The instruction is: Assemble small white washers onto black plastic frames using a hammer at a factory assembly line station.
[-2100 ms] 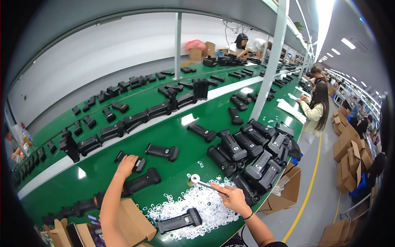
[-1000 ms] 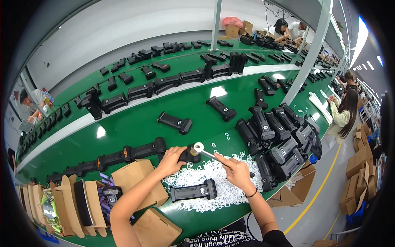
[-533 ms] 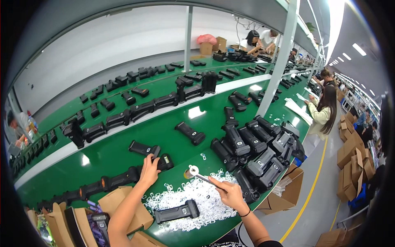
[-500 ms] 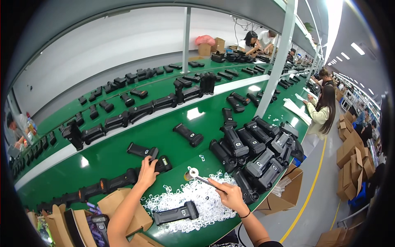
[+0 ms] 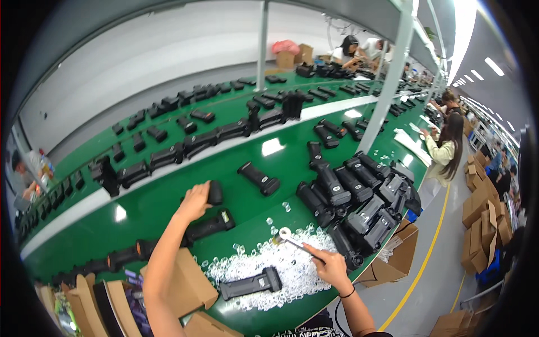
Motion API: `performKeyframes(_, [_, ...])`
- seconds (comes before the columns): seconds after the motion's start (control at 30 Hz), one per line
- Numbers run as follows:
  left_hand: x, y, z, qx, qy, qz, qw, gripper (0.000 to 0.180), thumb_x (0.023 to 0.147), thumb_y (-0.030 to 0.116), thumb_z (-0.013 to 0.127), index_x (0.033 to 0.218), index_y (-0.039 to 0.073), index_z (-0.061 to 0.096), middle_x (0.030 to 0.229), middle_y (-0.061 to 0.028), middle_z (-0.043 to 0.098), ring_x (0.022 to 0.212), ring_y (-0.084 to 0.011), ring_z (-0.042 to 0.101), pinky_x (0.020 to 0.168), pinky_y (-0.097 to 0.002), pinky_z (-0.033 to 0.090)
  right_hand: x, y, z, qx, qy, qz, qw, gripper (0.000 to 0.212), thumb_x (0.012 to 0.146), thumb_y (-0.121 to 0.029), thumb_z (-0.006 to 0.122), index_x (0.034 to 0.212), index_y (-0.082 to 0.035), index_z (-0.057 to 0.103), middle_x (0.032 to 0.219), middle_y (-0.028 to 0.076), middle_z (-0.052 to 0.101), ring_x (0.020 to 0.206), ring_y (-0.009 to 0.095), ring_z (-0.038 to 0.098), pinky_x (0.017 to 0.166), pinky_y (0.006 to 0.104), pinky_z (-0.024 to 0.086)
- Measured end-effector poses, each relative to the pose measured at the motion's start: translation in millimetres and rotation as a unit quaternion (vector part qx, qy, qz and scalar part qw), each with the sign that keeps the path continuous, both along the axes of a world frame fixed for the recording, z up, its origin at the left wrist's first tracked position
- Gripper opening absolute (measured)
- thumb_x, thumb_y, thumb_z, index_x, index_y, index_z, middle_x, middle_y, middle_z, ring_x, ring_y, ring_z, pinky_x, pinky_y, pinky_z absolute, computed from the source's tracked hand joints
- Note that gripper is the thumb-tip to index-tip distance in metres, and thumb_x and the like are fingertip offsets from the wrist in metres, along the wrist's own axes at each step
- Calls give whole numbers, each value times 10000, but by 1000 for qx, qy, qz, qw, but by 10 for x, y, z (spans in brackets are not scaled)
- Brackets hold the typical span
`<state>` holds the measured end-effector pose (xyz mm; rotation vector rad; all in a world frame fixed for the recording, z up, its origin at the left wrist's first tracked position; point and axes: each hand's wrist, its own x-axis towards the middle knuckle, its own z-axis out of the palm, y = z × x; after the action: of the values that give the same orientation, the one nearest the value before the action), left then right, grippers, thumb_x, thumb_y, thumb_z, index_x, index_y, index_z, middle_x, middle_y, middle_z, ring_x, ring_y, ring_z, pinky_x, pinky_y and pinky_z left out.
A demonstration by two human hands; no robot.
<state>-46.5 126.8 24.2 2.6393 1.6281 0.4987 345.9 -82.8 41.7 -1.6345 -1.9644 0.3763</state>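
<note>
My left hand is closed round a black plastic housing, mostly covered by the fingers, over the green bench. Just below it lies a row of similar housings. My right hand grips the dark handle of a tool with a pale ring at its far end; its exact kind is unclear. That ring is over the upper edge of a heap of small clear plastic pieces. One long black housing with a wider end lies on the heap, nearer to me.
Many black housings are piled on the right of the green bench. A lone housing lies beyond the heap. Open cardboard boxes stand at the near left. A grey post rises on the right; co-workers sit farther along.
My left hand has moved away from me with the housing, which is now turned and lifted off the row's end. My right hand still holds the tool in a similar pose. The view has shifted slightly.
</note>
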Motion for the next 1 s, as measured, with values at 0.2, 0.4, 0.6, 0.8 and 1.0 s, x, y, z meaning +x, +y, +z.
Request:
performKeyframes(0.2, [648, -1079, -154, -100, 43, -89, 990, 776, 793, 226, 703, 1399, -61, 312, 1118, -197, 491, 1056, -344, 481, 906, -444, 403, -137, 133, 120, 52, -20, 63, 996, 550, 752, 18, 630, 1219, -272, 634, 646, 100, 576, 532, 275, 552, 508, 348, 440])
performKeyframes(0.4, [540, -1102, -305, -162, -313, -78, 933, 634, 736, 33, 741, 1304, 27, 458, 1128, -166, 515, 1100, -328, 512, 953, -381, 411, -466, 292, -36, 157, 122, 108, 974, 558, 745, 42, 619, 1220, -250, 639, 645, 80, 550, 480, 243, 502, 466, 329, 419])
performKeyframes(0.6, [531, -1203, -280, -164, -340, -53, 925, 231, 690, 35, 778, 891, 42, 665, 1100, -89, 589, 1031, -276, 588, 884, -358, 468, -473, 363, 49, 122, 3, 133, 984, 642, 743, 44, 597, 1293, -288, 576, 632, 69, 527, 488, 254, 529, 474, 347, 439])
performKeyframes(0.8, [642, -1183, -233, -146, -311, -32, 938, 138, 724, 49, 749, 843, 14, 690, 1070, -105, 611, 987, -295, 607, 857, -361, 478, -592, 593, -185, 101, 40, 124, 986, 591, 812, -21, 598, 1311, -332, 545, 670, 92, 557, 528, 282, 555, 479, 373, 443])
performKeyframes(1.0, [642, -1036, -204, 24, -243, 1, 970, 54, 736, -22, 653, 722, -4, 604, 893, -111, 573, 861, -329, 568, 789, -422, 456, -486, 546, -72, 95, -31, 83, 992, 578, 799, -56, 616, 1290, -356, 560, 668, 75, 573, 525, 286, 561, 476, 392, 437])
